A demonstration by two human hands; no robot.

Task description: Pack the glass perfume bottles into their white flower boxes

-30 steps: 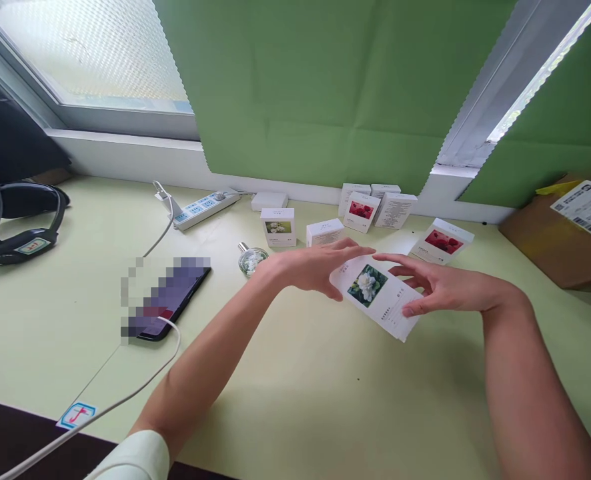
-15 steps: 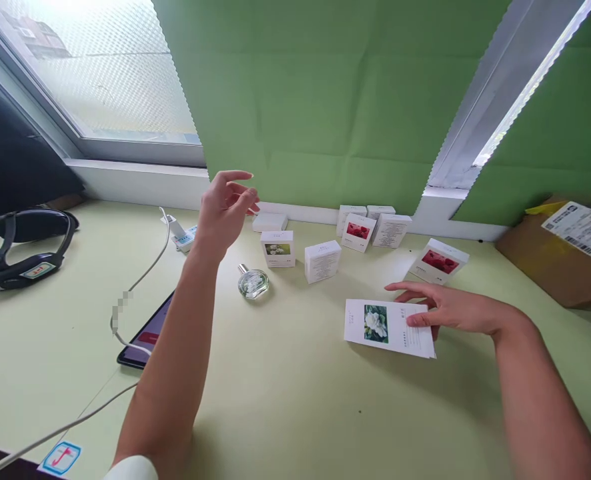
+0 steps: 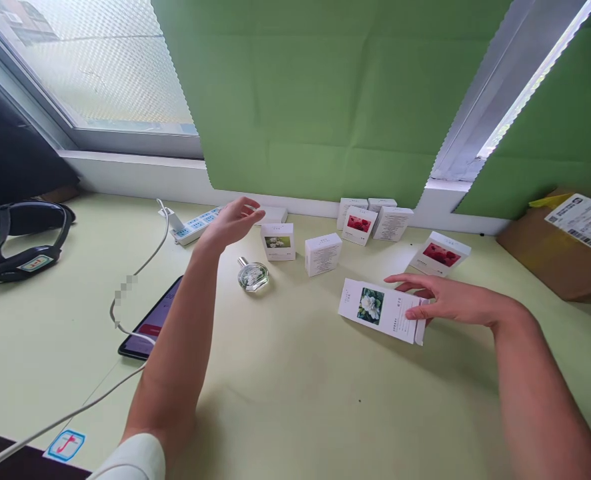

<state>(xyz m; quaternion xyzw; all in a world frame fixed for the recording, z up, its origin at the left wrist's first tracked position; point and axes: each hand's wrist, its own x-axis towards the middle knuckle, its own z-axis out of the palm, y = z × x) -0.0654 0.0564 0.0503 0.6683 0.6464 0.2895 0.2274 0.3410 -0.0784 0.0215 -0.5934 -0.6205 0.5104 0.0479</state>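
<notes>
My right hand (image 3: 428, 301) holds the right end of a flattened white box with a white-flower picture (image 3: 370, 307), thumb on top and fingers behind it. Empty and with its fingers apart, my left hand (image 3: 238, 223) hovers at the left of a flat white box (image 3: 274, 215). Below it lies a round glass bottle (image 3: 253, 276) on its side. A white box with a green picture (image 3: 278, 243) and a white box with printed text (image 3: 322, 255) stand between my hands.
Several white boxes (image 3: 359, 225) cluster at the back, and another with red flowers (image 3: 438, 255) is beyond my right hand. A phone (image 3: 150, 327), cable, power strip (image 3: 195, 227) and black headset (image 3: 20, 243) are left; a cardboard box (image 3: 555, 253) is far right.
My left hand has moved down and slightly right, uncovering more of the power strip. The flattened box in my right hand has tilted and shifted slightly left.
</notes>
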